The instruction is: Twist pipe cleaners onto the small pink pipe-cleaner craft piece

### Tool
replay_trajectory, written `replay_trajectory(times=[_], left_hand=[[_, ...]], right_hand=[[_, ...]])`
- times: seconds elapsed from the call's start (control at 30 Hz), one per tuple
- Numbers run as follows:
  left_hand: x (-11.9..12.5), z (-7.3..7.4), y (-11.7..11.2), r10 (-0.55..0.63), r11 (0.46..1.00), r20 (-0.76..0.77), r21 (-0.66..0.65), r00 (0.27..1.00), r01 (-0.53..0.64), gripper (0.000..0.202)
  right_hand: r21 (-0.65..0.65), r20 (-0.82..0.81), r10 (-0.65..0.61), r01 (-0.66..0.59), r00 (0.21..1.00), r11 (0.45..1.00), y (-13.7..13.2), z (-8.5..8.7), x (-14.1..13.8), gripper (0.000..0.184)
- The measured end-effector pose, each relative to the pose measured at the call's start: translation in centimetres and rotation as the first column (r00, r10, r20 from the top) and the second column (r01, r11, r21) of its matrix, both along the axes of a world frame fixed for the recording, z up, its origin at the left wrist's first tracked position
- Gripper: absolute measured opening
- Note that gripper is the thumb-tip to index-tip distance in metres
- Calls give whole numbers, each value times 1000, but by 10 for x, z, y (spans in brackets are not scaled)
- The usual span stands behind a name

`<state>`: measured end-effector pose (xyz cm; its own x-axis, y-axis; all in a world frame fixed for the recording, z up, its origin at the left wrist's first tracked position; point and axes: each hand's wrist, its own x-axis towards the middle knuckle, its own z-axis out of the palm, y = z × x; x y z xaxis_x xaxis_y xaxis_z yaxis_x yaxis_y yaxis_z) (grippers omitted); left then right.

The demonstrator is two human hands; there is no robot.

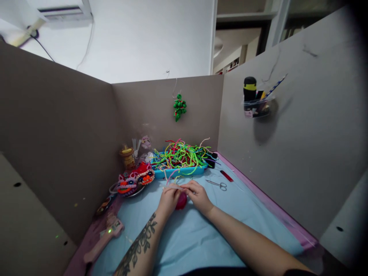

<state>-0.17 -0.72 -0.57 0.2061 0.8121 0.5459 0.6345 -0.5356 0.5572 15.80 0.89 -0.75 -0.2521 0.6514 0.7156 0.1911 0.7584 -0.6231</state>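
My left hand (169, 198) and my right hand (199, 195) meet over the middle of the table, fingers pinched closed. Between them a small crimson round piece (181, 201) hangs just below the fingertips, partly covered by the left hand. Both hands appear to grip its upper part. A thin pale strip crosses the left fingers; what it belongs to is unclear. Right of the hands lie small scissors (217, 185) and a flat red strip (226, 176). Just beyond the hands stands a blue tray (186, 171) heaped with pipe cleaners (184, 155), mostly green.
Fuzzy orange-and-purple animal heads (133, 184) sit in a dish at left, near a lidded jar (127, 158). A pink glue gun (105, 239), green light on, lies front left. Grey panels enclose the table; a pen holder (257, 109) and a green ornament (179, 107) hang there.
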Motion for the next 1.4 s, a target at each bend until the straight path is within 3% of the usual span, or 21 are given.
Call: replay_trajectory(times=[0.2, 0.4, 0.57, 0.73, 1.07, 1.4], left_hand=[[0, 0, 1, -26, 999, -29, 35, 999, 27, 23], [4, 0, -2, -32, 996, -24, 77, 999, 34, 20], [8, 8, -9, -15, 997, -14, 78, 1000, 16, 20], [9, 12, -12, -27, 999, -41, 37, 999, 28, 23], [10, 12, -14, -43, 999, -37, 22, 998, 44, 23], [9, 11, -12, -44, 999, -31, 14, 999, 44, 24]], right_hand=[[26, 37, -26, 25, 999, 999, 1, 2, 2, 18], [139, 212, -101, 72, 972, 988, 5, -5, 5, 20], [200, 148, -168, 137, 975, 970, 8, -8, 3, 17], [161, 65, -224, 211, 972, 964, 13, -10, 4, 14], [-40, -45, -103, 101, 994, 994, 9, -3, 5, 10], [-100, -100, -56, 46, 993, 994, 8, 0, 6, 7]])
